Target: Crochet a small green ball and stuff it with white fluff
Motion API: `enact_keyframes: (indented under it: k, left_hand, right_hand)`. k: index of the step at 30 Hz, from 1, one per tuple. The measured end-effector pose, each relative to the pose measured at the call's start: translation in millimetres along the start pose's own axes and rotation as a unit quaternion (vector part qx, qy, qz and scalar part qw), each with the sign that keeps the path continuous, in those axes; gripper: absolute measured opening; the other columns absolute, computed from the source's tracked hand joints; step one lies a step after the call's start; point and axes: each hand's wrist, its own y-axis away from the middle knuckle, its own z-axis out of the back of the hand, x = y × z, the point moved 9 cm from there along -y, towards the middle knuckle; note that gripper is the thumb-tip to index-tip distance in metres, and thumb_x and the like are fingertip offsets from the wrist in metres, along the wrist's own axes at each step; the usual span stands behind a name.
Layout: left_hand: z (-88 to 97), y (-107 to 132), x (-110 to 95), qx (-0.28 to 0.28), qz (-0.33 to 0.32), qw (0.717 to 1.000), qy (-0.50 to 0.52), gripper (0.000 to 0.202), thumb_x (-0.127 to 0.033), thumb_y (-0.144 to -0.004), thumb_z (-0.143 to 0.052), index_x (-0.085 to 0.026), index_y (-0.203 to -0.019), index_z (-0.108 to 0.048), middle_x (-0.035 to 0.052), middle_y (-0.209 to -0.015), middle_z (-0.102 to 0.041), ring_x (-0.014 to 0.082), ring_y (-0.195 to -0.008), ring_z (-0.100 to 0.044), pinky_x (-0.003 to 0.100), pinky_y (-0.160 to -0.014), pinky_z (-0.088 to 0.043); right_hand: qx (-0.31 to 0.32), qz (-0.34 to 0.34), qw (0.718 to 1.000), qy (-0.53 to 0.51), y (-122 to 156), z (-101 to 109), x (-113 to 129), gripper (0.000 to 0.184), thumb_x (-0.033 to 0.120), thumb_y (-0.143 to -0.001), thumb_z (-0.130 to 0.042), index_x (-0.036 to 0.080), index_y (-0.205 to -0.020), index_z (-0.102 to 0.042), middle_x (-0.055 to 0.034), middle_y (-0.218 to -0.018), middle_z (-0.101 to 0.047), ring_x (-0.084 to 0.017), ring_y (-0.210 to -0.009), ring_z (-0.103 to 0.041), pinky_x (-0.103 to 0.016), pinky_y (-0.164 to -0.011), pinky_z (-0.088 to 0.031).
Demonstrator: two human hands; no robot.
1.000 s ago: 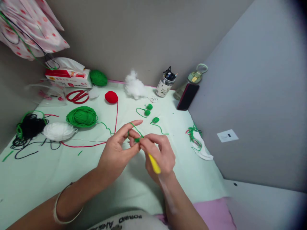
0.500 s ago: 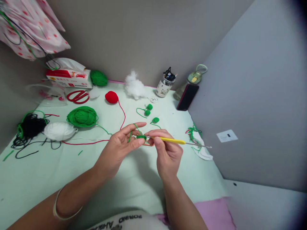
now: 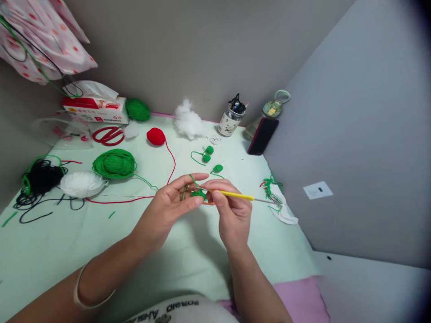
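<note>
My left hand (image 3: 168, 207) pinches a small green crochet piece (image 3: 198, 194) between thumb and fingers, with green yarn looped over the forefinger. My right hand (image 3: 232, 211) grips a yellow-handled crochet hook (image 3: 235, 195), its hook end at the green piece and its metal tail pointing right. The yarn strand runs back to a green yarn ball (image 3: 114, 163) on the pale green cloth (image 3: 60, 242). Both hands hover above the cloth at its middle.
On the cloth lie a white yarn ball (image 3: 81, 184), black yarn (image 3: 42, 177), red yarn ball (image 3: 156, 136), red scissors (image 3: 108, 135), white stuffing (image 3: 188, 120), several small green pieces (image 3: 208, 154), a tissue box (image 3: 95, 109), a jar (image 3: 230, 121), a phone (image 3: 262, 135). A grey wall (image 3: 353, 134) stands right.
The right hand swung the hook from pointing down toward me to lying sideways, then drew it slightly left into the green piece. The left hand kept its pinch.
</note>
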Motion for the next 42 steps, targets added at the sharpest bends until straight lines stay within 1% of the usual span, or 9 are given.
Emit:
enact_keyframes:
  k: [10, 14, 18, 21, 27, 30, 33, 38, 42]
  left_hand:
    - [7.3, 2, -4, -0.005, -0.021, 0.996, -0.081, 0.032, -0.030, -0.087, -0.077, -0.033, -0.119, -0.076, -0.0005, -0.093, -0.060, 0.0161, -0.091, -0.054, 0.026, -0.084, -0.045]
    - [8.4, 4, -13, -0.049, -0.060, 0.983, -0.167, 0.032, -0.023, -0.085, -0.075, -0.030, -0.117, -0.076, -0.0011, -0.089, -0.060, 0.0161, -0.084, -0.054, 0.028, -0.083, -0.043]
    - [6.1, 10, -21, -0.104, -0.109, 0.965, -0.213, 0.042, -0.013, -0.079, -0.075, -0.029, -0.118, -0.075, -0.0022, -0.086, -0.062, 0.0155, -0.075, -0.051, 0.030, -0.084, -0.044]
    - [3.9, 10, -13, -0.084, -0.081, 0.976, -0.184, 0.050, -0.015, -0.080, -0.076, -0.030, -0.127, -0.071, -0.0026, -0.083, -0.063, 0.0160, -0.076, -0.053, 0.030, -0.085, -0.045]
    - [3.6, 4, -4, 0.002, -0.023, 0.996, -0.091, 0.035, -0.035, -0.089, -0.075, -0.031, -0.124, -0.074, 0.0016, -0.095, -0.064, 0.0165, -0.084, -0.056, 0.025, -0.069, -0.043]
    - [7.0, 5, -7, -0.010, -0.029, 0.995, -0.094, 0.032, -0.034, -0.087, -0.078, -0.031, -0.119, -0.076, 0.0012, -0.093, -0.063, 0.0164, -0.084, -0.056, 0.025, -0.073, -0.044]
    - [8.9, 6, -9, -0.027, -0.032, 0.993, -0.112, 0.033, -0.031, -0.086, -0.079, -0.031, -0.119, -0.076, -0.0001, -0.090, -0.061, 0.0153, -0.083, -0.054, 0.025, -0.076, -0.045]
    - [8.2, 8, -13, -0.054, -0.060, 0.986, -0.149, 0.030, -0.023, -0.086, -0.076, -0.030, -0.115, -0.076, -0.0020, -0.089, -0.061, 0.0128, -0.080, -0.054, 0.024, -0.080, -0.046]
    - [8.0, 8, -13, -0.076, -0.075, 0.985, -0.134, 0.037, -0.018, -0.085, -0.077, -0.029, -0.120, -0.073, -0.0034, -0.088, -0.062, 0.0103, -0.078, -0.054, 0.022, -0.078, -0.046]
  right_hand:
    - [-0.002, -0.049, 0.996, -0.069, -1, 2, -8, 0.020, 0.033, -0.103, -0.055, 0.021, -0.094, -0.069, -0.0024, -0.087, -0.073, -0.013, -0.069, -0.067, -0.029, -0.066, -0.059]
    - [0.009, 0.052, 0.995, 0.086, 5, -1, 14, 0.020, 0.024, -0.105, -0.049, 0.023, -0.101, -0.069, -0.0040, -0.091, -0.074, -0.016, -0.077, -0.071, -0.031, -0.068, -0.061]
    - [0.043, 0.228, 0.937, 0.260, 19, -18, 36, 0.025, 0.012, -0.099, -0.053, 0.026, -0.113, -0.068, -0.0068, -0.096, -0.075, -0.020, -0.087, -0.071, -0.035, -0.072, -0.060]
    - [0.034, 0.263, 0.916, 0.300, 23, -22, 36, 0.031, 0.009, -0.096, -0.056, 0.027, -0.117, -0.070, -0.0076, -0.100, -0.074, -0.020, -0.086, -0.070, -0.033, -0.070, -0.059]
    - [-0.025, 0.062, 0.997, 0.035, 5, 5, 7, 0.019, 0.020, -0.103, -0.053, 0.024, -0.100, -0.071, -0.0034, -0.090, -0.071, -0.016, -0.076, -0.068, -0.032, -0.066, -0.058]
    - [-0.021, -0.030, 0.996, -0.076, 0, 5, -8, 0.020, 0.030, -0.103, -0.055, 0.021, -0.093, -0.070, -0.0025, -0.086, -0.070, -0.014, -0.069, -0.066, -0.030, -0.063, -0.057]
    - [-0.013, -0.040, 0.995, -0.089, 1, 4, -9, 0.020, 0.031, -0.103, -0.055, 0.021, -0.092, -0.069, -0.0024, -0.086, -0.070, -0.014, -0.069, -0.067, -0.030, -0.065, -0.059]
    - [0.018, 0.101, 0.990, 0.093, 9, -3, 20, 0.021, 0.018, -0.104, -0.047, 0.024, -0.105, -0.067, -0.0044, -0.092, -0.072, -0.016, -0.079, -0.070, -0.032, -0.068, -0.061]
    - [0.037, 0.281, 0.914, 0.289, 26, -23, 43, 0.024, 0.009, -0.099, -0.054, 0.022, -0.114, -0.068, -0.0081, -0.095, -0.073, -0.020, -0.087, -0.070, -0.034, -0.071, -0.061]
